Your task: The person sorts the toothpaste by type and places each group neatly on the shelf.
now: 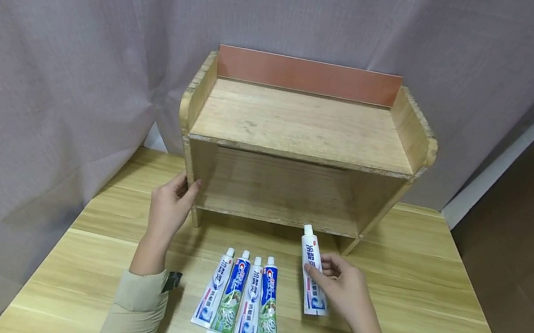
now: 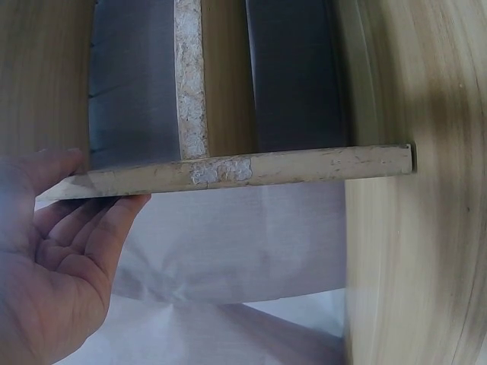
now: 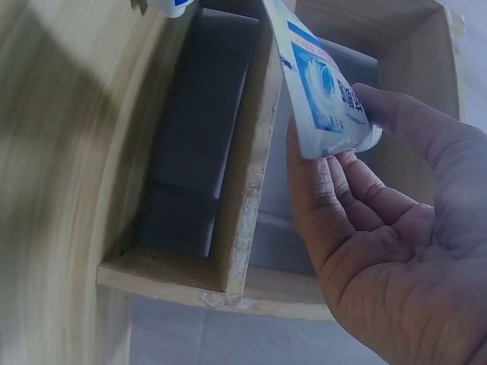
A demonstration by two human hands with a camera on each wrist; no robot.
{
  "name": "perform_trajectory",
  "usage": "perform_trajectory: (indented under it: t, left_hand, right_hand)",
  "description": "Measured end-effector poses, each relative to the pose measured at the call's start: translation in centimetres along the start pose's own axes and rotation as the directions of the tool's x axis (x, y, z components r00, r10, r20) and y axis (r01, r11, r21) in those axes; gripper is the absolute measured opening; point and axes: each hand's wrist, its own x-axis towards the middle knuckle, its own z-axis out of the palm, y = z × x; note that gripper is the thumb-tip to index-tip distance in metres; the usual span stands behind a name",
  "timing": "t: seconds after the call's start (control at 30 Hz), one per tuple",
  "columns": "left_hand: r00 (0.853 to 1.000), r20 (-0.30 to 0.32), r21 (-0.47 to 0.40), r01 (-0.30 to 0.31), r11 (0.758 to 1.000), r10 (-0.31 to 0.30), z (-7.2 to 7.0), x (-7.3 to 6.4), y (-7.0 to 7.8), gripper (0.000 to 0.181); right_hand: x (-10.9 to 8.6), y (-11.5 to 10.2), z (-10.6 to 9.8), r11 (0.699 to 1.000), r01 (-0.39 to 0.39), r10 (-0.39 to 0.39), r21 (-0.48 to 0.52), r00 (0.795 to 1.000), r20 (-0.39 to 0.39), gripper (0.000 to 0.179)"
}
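- Background: pale grey-mauve curtain (image 1: 87,19) hangs behind the wood-grain desk (image 1: 437,313); a dark brown panel (image 1: 532,229) flanks the desk's right edge.
- Right hand (image 1: 348,294): thumb across the printed face, fingers curled behind, closed to the thickness of the white toothpaste tube (image 1: 312,254). Tube is off the desk, cap pointing away, before the rack's lower right corner.
- Left hand (image 1: 170,207): thumb inside, fingers outside, pinching the front edge of the left side wall of the wooden rack (image 1: 299,125).
- Handling (judged): tube light, soft-walled, probably slick; a hard squeeze would dent it. Best hold: mid-body or nearer the flat crimp. Rack stiff, heavier; its worn edges may be rough. Side walls give the surest hold.
- Nearby: four more tubes lie side by side, left of the held one: white (image 1: 214,291), blue-green (image 1: 229,299), white (image 1: 250,305), blue-green (image 1: 270,305). Caps face the rack.
- Rack stands towards the desk's far edge; two boards, reddish back strip (image 1: 308,76).
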Motion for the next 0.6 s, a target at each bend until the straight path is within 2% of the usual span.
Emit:
perform_trajectory:
  t: [0.6]
  left_hand:
    - [1.0, 0.002, -0.019, -0.001, 1.0, 0.001, 0.0, 0.1, 0.0, 0.031]
  right_hand:
    - [0.4, -1.6, -1.4, 0.998, 0.066, -0.066, -0.019, 0.997, -0.031, 0.029]
